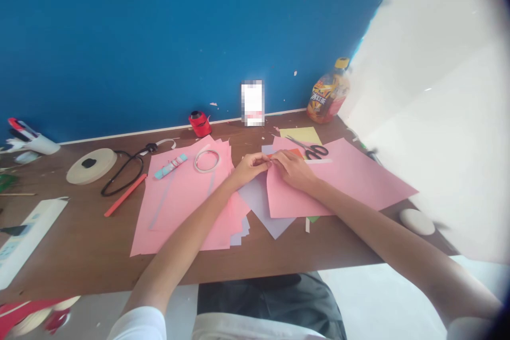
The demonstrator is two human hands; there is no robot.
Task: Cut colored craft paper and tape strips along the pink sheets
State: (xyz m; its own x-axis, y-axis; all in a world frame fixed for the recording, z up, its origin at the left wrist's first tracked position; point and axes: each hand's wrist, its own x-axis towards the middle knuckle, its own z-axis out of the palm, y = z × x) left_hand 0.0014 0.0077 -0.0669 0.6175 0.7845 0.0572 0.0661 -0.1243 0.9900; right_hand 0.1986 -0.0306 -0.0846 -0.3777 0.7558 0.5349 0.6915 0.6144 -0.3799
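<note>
My left hand [252, 168] is closed in a pinch at the upper left corner of a large pink sheet of paper [295, 202]. Meeting it there, my right hand [294, 169] has its fingers bent over the same corner; the fingertips of both hands nearly touch, and what lies between them is partly hidden. A whitish strip [321, 161] runs along the sheet's upper edge. Black-handled scissors [314, 151] lie just beyond my right hand, near an orange piece of paper [294, 152]. Lavender paper [261, 204] shows under the pink sheet.
On the left is a pink paper stack [179, 223] bearing a tape roll [206, 160] and a light blue tube [171, 166]. A red spool [200, 124], a drink bottle [329, 93], a large white reel [91, 166], a black cable [123, 189] and a power strip [30, 239] surround it.
</note>
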